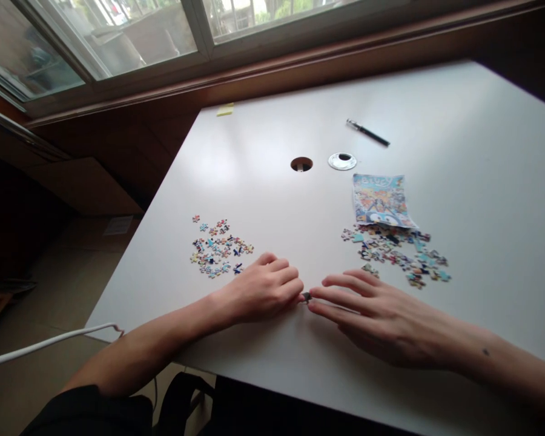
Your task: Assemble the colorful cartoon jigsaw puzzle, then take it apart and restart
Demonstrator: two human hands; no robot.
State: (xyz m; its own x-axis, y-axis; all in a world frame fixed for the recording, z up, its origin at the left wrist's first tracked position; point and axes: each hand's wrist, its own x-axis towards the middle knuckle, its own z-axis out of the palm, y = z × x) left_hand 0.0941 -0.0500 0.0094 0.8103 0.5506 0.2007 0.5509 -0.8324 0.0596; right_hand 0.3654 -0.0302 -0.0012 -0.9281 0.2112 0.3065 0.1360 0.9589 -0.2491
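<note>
My left hand (272,284) rests low over the table with its fingers curled in, thumb side hidden. At its fingertips is a small dark puzzle piece (306,297), mostly covered by the fingers. From the other side my right hand (372,312) reaches in, fingers stretched and slightly apart, with fingertips against the same piece. Beyond the left hand lies a loose spread of puzzle pieces (215,247). A second, denser pile of puzzle pieces (399,254) is just past the right hand.
A printed picture sheet (381,200) overlaps the right pile's back edge. Farther back are a black pen (367,132), a round metal cover (342,161) and a cable hole (301,164) in the white table (263,188). A yellow sticky strip (225,109) marks the far edge, below the window.
</note>
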